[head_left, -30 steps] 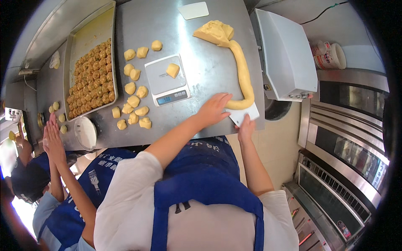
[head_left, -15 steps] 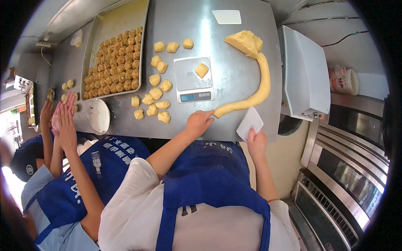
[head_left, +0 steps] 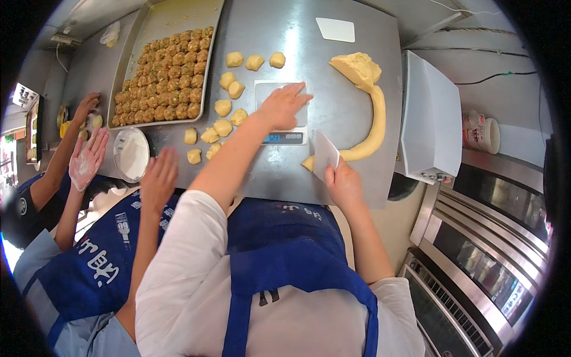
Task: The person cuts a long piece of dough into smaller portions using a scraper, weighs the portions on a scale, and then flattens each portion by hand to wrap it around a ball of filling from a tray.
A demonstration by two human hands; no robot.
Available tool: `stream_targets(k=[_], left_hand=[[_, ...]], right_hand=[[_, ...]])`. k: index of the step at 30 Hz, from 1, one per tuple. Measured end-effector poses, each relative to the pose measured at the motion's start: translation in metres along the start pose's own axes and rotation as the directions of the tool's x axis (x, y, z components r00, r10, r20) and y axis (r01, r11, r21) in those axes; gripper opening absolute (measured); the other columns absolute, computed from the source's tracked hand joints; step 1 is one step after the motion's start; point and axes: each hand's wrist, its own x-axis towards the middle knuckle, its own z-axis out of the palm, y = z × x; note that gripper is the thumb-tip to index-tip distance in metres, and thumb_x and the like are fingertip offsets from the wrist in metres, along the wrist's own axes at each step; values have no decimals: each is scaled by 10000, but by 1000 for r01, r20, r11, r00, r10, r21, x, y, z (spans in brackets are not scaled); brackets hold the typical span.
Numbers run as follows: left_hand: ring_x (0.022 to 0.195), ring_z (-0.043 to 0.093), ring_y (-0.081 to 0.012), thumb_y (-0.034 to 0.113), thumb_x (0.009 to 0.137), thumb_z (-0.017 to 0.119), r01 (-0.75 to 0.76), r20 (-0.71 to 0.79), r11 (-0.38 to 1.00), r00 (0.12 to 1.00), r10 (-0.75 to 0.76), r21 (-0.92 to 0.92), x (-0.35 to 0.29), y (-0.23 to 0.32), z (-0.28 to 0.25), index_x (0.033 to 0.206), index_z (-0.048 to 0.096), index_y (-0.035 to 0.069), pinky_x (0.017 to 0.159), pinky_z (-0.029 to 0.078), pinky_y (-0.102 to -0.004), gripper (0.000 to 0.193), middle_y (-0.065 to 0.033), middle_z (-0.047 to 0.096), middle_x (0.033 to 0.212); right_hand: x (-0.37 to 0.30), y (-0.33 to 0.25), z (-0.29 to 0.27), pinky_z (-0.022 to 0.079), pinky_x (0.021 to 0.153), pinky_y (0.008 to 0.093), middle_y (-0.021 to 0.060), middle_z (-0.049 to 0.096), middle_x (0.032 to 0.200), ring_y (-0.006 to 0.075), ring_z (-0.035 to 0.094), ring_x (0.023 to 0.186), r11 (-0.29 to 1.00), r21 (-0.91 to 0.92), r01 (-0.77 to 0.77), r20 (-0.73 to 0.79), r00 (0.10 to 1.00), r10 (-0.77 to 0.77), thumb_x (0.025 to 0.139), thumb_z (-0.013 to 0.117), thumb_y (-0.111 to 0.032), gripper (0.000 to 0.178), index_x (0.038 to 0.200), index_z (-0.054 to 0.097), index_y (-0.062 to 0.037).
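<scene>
Steel worktable (head_left: 339, 107), pale floor (head_left: 394, 221), grey wall (head_left: 511, 98); glass-fronted oven (head_left: 483, 253) right; bright light (head_left: 8, 168) far left.

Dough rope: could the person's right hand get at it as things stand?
Likely yes: the right hand is close to the dough rope, with seemingly only its own scraper between them.

I see remotely, wearer only | white short-sleeved cloth shirt (head_left: 190, 262), well back from the bare left fingers (head_left: 295, 88) | dark printed marks (head_left: 274, 296) at its chest | royal-blue cloth apron (head_left: 291, 271), broad straps (head_left: 238, 309), white lettering (head_left: 299, 210) nearer the fingers
</scene>
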Motion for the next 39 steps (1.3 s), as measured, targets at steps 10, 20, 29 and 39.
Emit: stream_targets(k=[10,20,29,39], left_hand=[[899,651,-336,269,751,787,499,417,798,840,-348,-338,-95,87,-26,1027,619,52,770,543,-440,389,-120,640,1013],[950,661,-286,251,711,812,467,256,826,880,-400,-315,-133,110,-8,1158,614,109,769,559,-380,510,-66,616,1132],[961,657,-293,217,702,807,502,259,800,863,-435,-328,-138,108,6,1151,634,109,802,554,-393,493,-77,626,1127],[1105,586,-301,268,724,811,484,-83,872,868,-489,-70,-52,42,-41,1184,645,90,936,472,-391,520,-95,638,1202]], right_hand=[[-26,0,22,524,740,534,266,674,889,440,659,799,992,114,-54,126,991,40,911,509,-201,303,1114,583,12],[-21,-22,44,549,677,509,217,686,821,391,686,745,979,-161,125,295,953,-73,900,515,-151,158,955,558,-10],[-1,-26,54,524,701,536,268,671,823,437,666,776,999,-18,-51,364,930,54,891,482,-124,190,972,573,22],[-7,18,-2,530,697,524,236,677,842,424,658,764,997,-69,-33,116,992,41,899,519,-164,200,975,599,2]])
